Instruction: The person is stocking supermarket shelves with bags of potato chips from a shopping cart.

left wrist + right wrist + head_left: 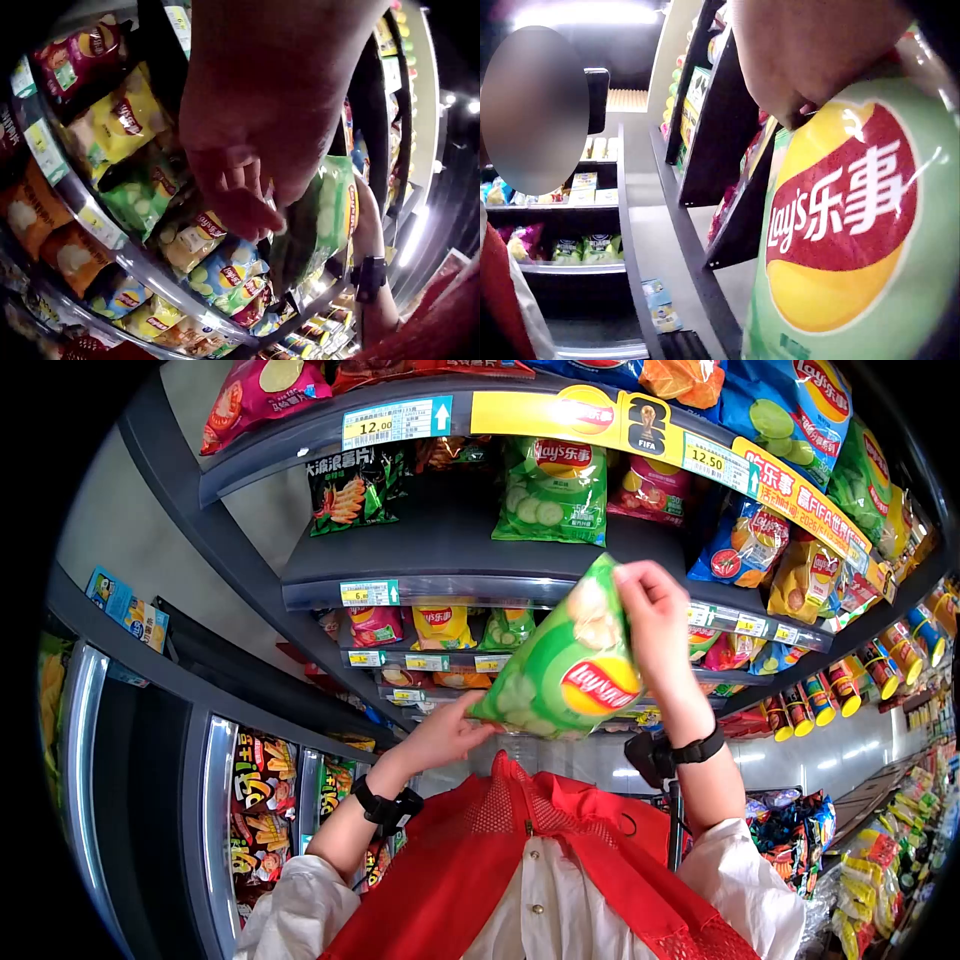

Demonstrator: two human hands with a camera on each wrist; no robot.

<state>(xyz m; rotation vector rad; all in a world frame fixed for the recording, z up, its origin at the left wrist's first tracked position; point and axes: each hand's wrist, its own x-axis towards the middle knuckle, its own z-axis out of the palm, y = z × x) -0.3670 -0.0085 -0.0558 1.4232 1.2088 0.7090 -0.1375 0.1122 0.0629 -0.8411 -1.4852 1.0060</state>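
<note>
Holding the green Lay's bag (pixel 555 675) before the racks, your right hand (pixel 655 610) pinches its far right edge. Your left hand (pixel 440 740) is at its near left corner; gripping or merely touching, I cannot tell. The bag obstructs part of the middle shelf (pixel 430 555) front and small bags (pixel 443 627) below. Farther stands a cucumber-print bag (pixel 550 500), with a black bag (pixel 352 490) left and canisters (pixel 842 686) right.

Held green crisp bag (pixel 572 665): "Lay's乐事" | upper shelf (pixel 270 457), front edge, left to right: price tag (pixel 397 423) "12.00", black sign (pixel 647 425) "FIFA", price label (pixel 718 463) "12.50" | shelf below (pixel 440 545): black-green bag (pixel 352 492), toward left end, "大波浪薯片"; second green crisp bag (pixel 550 492), "Lay's乐事"
</note>
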